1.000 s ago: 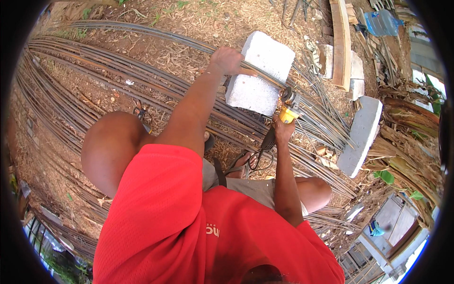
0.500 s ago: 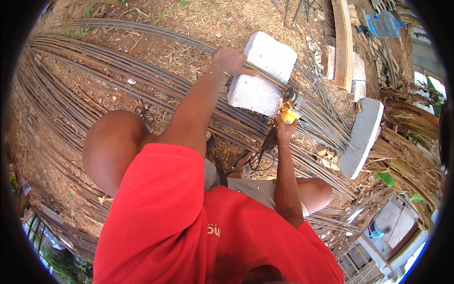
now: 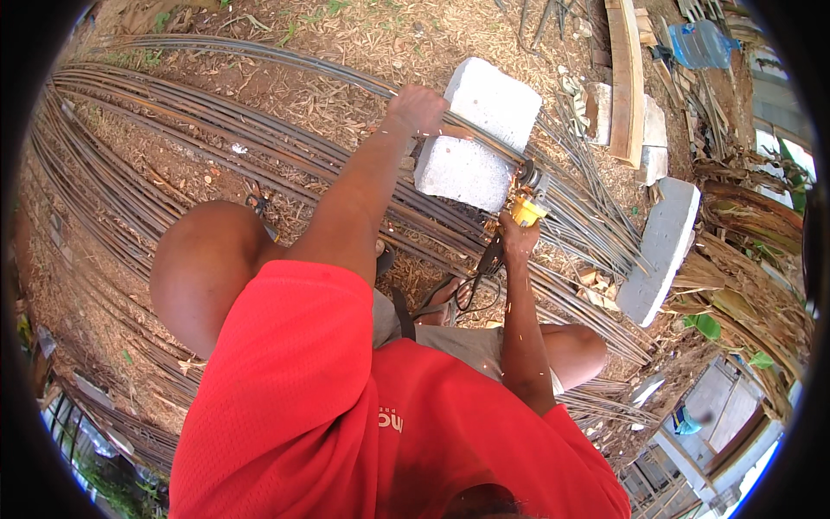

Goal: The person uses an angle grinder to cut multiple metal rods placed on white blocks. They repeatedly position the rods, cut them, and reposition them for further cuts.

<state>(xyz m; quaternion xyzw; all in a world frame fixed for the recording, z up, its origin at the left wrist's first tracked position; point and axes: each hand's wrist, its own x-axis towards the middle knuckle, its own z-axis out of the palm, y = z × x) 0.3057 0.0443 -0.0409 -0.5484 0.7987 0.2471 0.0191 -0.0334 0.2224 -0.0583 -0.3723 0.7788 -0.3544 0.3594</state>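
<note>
My left hand [image 3: 419, 111] is closed round a few thin steel bars [image 3: 489, 141] and presses them across a pale concrete block [image 3: 491, 97]. Below and to the right, my right hand [image 3: 520, 235] grips a yellow angle grinder [image 3: 528, 210]. Its disc [image 3: 526, 173] meets the bars just past the block's right edge, and sparks fly down towards my right forearm. The exact point of contact is too small to make out. A dark power cord [image 3: 471, 290] hangs from the grinder near my foot.
Long bundles of steel bars [image 3: 216, 112] run across the ground under my legs. More bar ends lie beside a grey slab [image 3: 661, 251] at the right. A wooden plank [image 3: 627, 86], broken blocks [image 3: 654, 130] and a blue water bottle [image 3: 700, 45] lie at the far right.
Both hands stay nearly in place, the grinder shifting only slightly. Sparks now spread lower, along my right forearm.
</note>
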